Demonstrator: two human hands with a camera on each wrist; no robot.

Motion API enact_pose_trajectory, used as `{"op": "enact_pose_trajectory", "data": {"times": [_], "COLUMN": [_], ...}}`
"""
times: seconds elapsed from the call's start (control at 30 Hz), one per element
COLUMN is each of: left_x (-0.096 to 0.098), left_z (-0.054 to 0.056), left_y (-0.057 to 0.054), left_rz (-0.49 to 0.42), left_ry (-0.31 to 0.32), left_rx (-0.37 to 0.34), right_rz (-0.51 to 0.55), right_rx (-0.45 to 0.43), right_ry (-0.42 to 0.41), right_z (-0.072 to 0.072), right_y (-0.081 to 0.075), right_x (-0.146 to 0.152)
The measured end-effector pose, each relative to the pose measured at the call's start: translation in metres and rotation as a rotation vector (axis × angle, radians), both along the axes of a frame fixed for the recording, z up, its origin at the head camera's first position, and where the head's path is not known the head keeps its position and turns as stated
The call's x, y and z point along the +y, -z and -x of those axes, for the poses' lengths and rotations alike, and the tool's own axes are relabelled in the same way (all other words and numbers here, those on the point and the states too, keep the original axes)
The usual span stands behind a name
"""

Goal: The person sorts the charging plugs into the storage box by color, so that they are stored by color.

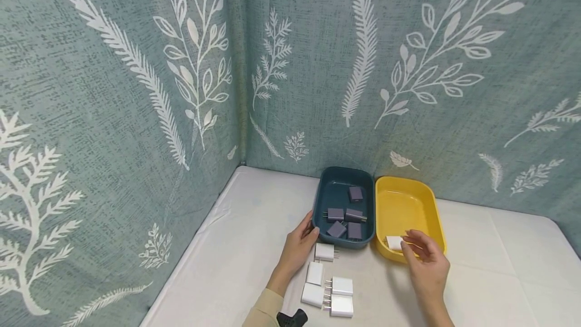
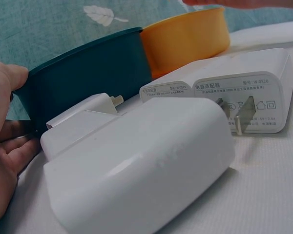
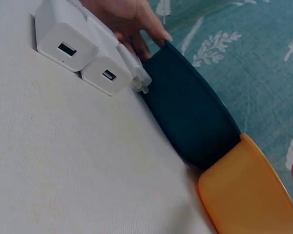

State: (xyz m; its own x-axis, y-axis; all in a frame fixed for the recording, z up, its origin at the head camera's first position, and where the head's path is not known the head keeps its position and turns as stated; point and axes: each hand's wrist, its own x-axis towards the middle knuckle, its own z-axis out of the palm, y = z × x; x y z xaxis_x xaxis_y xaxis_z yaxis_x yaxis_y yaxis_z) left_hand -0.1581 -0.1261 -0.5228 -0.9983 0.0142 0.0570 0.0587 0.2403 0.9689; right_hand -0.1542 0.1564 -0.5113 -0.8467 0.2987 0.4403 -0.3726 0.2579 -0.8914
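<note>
My left hand point(image 1: 298, 246) holds the near left corner of a dark teal plastic box point(image 1: 316, 201), its thumb and fingers spread around the corner. Several dark purple-grey plug chargers point(image 1: 335, 214) lie inside that box. Over the near end of a yellow plastic box point(image 1: 433, 206), my right hand point(image 1: 428, 264) pinches a white plug charger point(image 1: 394, 242) between thumb and fingers, prongs pointing left. Only fingertips of this hand show at the edge of the right wrist view. More white plug chargers point(image 1: 342, 286) lie on the table between my hands, large in the left wrist view point(image 2: 141, 161).
The two boxes stand side by side at the back of a white-covered table point(image 1: 490, 256). A green-blue curtain point(image 1: 308, 64) with white leaf prints hangs behind and to the left. The dark wrist camera point(image 1: 292, 318) shows at my left sleeve.
</note>
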Motion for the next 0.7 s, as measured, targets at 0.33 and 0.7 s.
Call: {"op": "enact_pose_trajectory", "data": {"times": [0.33, 0.7], "left_x": [0.0, 0.0], "left_z": [-0.006, -0.006], "left_y": [-0.012, -0.011], "left_rz": [0.006, 0.0], "left_ry": [0.003, 0.001], "left_rx": [0.0, -0.002], "right_rz": [0.002, -0.041], "right_rx": [-0.013, -0.068], "right_ry": [-0.053, -0.058], "right_z": [-0.005, -0.011], "right_y": [-0.002, 0.0], "right_x": [-0.005, -0.012]}}
